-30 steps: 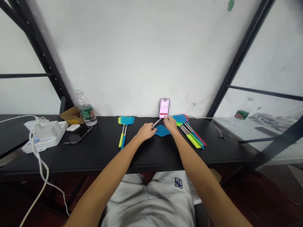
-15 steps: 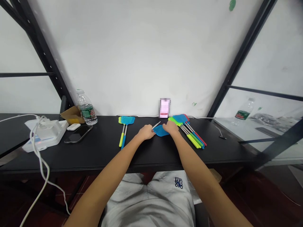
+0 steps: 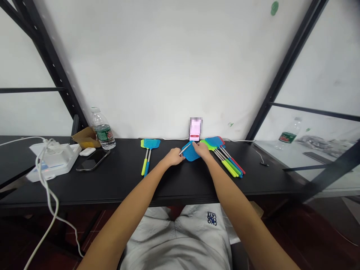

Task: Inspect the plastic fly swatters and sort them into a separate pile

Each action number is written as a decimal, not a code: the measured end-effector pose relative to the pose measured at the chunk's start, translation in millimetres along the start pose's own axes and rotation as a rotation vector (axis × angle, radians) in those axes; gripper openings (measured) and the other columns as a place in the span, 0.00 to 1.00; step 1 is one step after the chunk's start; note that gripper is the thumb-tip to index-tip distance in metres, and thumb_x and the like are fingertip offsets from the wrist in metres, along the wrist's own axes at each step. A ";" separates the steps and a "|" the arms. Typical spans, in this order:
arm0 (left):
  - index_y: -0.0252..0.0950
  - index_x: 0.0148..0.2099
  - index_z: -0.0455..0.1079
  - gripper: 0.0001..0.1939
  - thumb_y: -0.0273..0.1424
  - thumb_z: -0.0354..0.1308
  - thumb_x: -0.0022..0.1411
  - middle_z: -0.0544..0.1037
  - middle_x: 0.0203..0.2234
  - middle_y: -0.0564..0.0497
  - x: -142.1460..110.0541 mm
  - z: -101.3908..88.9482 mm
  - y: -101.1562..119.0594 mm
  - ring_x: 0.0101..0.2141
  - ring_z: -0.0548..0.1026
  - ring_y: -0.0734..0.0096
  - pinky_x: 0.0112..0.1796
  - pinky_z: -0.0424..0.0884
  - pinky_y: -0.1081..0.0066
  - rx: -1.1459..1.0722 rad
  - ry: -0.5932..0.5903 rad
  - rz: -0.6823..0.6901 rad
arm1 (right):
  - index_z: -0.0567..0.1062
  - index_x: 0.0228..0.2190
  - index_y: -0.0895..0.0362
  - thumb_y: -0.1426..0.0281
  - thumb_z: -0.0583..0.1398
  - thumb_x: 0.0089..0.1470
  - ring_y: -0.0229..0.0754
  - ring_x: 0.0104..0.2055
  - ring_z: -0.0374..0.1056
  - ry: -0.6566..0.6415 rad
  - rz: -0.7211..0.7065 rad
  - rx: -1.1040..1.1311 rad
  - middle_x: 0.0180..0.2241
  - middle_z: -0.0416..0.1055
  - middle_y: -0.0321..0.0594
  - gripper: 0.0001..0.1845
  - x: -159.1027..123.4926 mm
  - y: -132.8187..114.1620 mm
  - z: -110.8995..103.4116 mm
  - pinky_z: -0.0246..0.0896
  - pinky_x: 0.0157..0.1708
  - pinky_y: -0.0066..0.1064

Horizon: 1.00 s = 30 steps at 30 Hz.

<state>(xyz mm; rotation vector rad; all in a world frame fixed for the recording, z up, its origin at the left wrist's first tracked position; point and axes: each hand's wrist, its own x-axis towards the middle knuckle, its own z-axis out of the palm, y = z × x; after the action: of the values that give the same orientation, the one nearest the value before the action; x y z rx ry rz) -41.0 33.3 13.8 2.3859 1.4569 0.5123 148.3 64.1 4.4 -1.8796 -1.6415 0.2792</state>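
Between my hands is the blue mesh head of a fly swatter (image 3: 192, 154), tilted above the black table. My right hand (image 3: 201, 149) is closed on its right edge. My left hand (image 3: 174, 156) is closed at the lower end of a thin silver rod (image 3: 185, 148), which slants up across the mesh. Whether the rod is joined to the head I cannot tell. Right of my hands lie several fly swatters (image 3: 225, 159) in yellow-green, green, blue and red, their heads overlapping. To the left, a yellow-green swatter (image 3: 144, 165) and a blue swatter (image 3: 149, 159) lie side by side.
A lit phone (image 3: 195, 129) leans on the wall behind my hands. At the left are a water bottle (image 3: 104, 131), a cardboard box (image 3: 86, 137), a dark phone (image 3: 93, 160), a white earphone case (image 3: 87, 152) and a white power strip (image 3: 57, 163) with hanging cables.
The blue swatter head has tipped up, so more of its mesh shows, and the silver rod has shifted slightly left and steepened. Both hands keep nearly the same places.
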 end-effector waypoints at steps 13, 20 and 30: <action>0.39 0.37 0.69 0.17 0.41 0.44 0.67 0.77 0.33 0.47 -9.0 -5.9 2.2 0.34 0.73 0.65 0.32 0.62 0.72 0.087 0.074 0.097 | 0.76 0.38 0.64 0.53 0.45 0.62 0.56 0.44 0.70 0.333 0.314 0.017 0.40 0.74 0.60 0.31 -1.1 20.1 -28.3 0.60 0.42 0.39; 0.39 0.39 0.70 0.17 0.41 0.43 0.68 0.77 0.35 0.47 -10.4 -8.0 6.1 0.36 0.74 0.64 0.33 0.63 0.72 0.111 0.060 0.057 | 0.76 0.39 0.64 0.54 0.46 0.62 0.57 0.45 0.69 0.404 0.342 0.055 0.41 0.73 0.61 0.29 -7.1 15.2 -32.7 0.61 0.42 0.40; 0.39 0.39 0.71 0.17 0.41 0.44 0.68 0.77 0.35 0.47 -11.0 -7.9 6.7 0.36 0.74 0.65 0.33 0.62 0.72 0.100 0.059 0.063 | 0.76 0.39 0.65 0.54 0.47 0.62 0.56 0.45 0.68 0.399 0.321 0.058 0.40 0.73 0.61 0.29 -4.5 17.0 -32.4 0.60 0.41 0.38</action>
<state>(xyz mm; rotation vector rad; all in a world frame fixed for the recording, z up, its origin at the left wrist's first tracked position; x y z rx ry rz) -44.0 21.0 22.1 2.5209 1.4689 0.5413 178.6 49.1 19.1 -1.9965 -1.0592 0.0715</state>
